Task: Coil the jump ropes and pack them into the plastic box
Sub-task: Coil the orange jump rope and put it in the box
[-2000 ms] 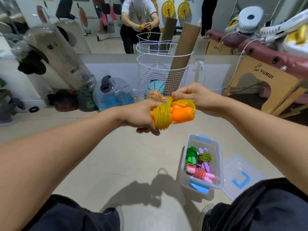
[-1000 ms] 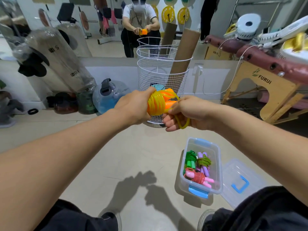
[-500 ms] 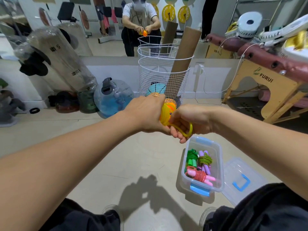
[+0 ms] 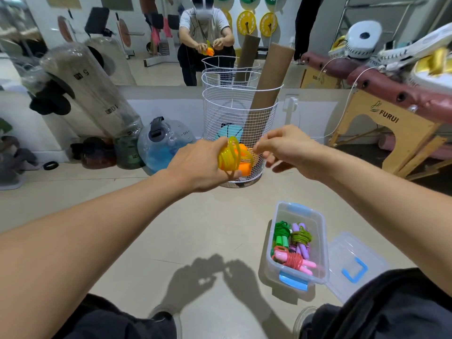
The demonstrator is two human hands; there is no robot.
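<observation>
The jump rope (image 4: 230, 155) looks like glossy, translucent yellow plastic cord on smooth orange plastic handles. At 5 o'clock, the plastic box (image 4: 320, 255) is clear and shiny, with blue clips. At 12 o'clock the basket (image 4: 220, 111) is white-coated wire; the tube (image 4: 269, 79) inside is matt cardboard.

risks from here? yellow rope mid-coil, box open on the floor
1. The left hand alone grips the yellow jump rope; the right hand pinches only at its edge, so the loops may spring loose.
2. The plastic box already holds three coiled ropes; a loose bundle may not sit flat.
3. The lid lies by the person's foot and might get stepped on.
</observation>
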